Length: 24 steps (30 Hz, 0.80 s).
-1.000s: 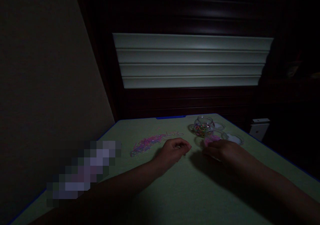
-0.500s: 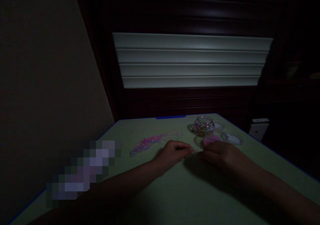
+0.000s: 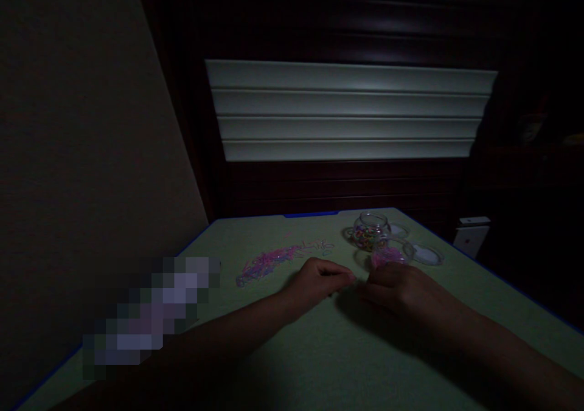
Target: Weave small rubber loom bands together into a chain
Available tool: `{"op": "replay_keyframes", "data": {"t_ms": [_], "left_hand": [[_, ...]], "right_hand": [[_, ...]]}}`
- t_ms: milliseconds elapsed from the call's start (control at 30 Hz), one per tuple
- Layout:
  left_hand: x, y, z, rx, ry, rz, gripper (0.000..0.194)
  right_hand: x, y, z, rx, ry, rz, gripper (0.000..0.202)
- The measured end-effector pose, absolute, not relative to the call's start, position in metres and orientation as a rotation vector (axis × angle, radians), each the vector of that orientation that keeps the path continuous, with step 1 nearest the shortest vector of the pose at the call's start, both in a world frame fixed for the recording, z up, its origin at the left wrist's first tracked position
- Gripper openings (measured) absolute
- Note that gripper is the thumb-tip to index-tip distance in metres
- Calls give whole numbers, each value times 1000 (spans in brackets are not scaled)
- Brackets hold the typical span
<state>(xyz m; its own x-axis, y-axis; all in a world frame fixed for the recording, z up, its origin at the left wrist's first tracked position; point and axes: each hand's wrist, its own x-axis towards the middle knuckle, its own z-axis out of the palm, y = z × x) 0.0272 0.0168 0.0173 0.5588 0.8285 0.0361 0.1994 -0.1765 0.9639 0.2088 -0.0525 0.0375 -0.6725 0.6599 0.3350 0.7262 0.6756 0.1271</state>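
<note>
The pile of pink and purple bands (image 3: 269, 263) lies on the green table (image 3: 292, 362), just beyond the left hand (image 3: 317, 282) and to its left. That hand's thumb and fingertips are pinched narrowly; whether they grip anything is too dark to tell. Near its fingertips, the right hand (image 3: 395, 288) has curled fingers, their contents unclear. Right behind the right hand sits a clear container of pink bands (image 3: 389, 255); farther beyond stands an open glass jar of colorful pieces (image 3: 370, 231).
</note>
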Motion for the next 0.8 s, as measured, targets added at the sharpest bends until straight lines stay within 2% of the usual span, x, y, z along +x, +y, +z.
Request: {"op": "replay_keyframes", "data": {"t_ms": [533, 800], "left_hand": [[27, 18, 15, 1679, 845, 705, 25], [28, 17, 17, 1680, 833, 703, 18]], "right_hand": [[208, -52, 37, -1080, -2679, -348, 15], [211, -52, 35, -1086, -2675, -360, 13]]}}
